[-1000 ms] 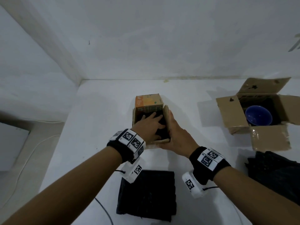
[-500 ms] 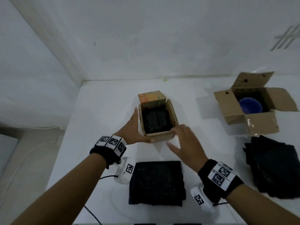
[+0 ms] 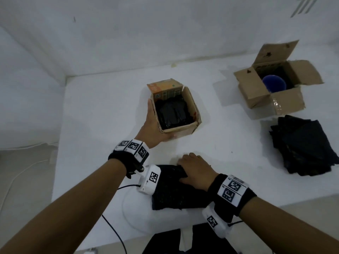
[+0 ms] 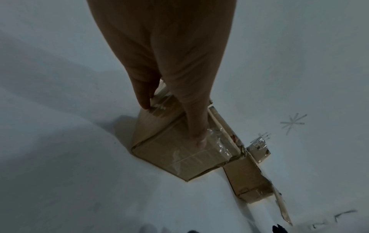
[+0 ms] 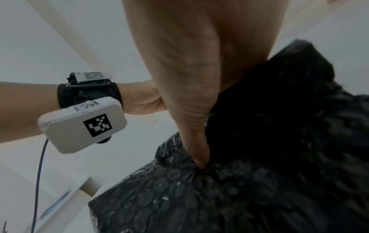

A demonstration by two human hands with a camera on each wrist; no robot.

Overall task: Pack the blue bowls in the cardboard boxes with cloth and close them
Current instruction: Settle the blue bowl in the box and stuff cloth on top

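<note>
Near box [image 3: 183,129] was found cloth-filled, unclosed, braced by the flat left hand [image 3: 153,129]. Far box [image 3: 286,103] was found open, bowl [image 3: 274,85] uncovered. Folded cloth [image 3: 172,193] was pinched by the right hand [image 3: 197,173].

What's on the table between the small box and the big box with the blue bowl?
Nothing, just bare white table with a shadow on it. The head view shows that gap between the small box and the big box.
</note>
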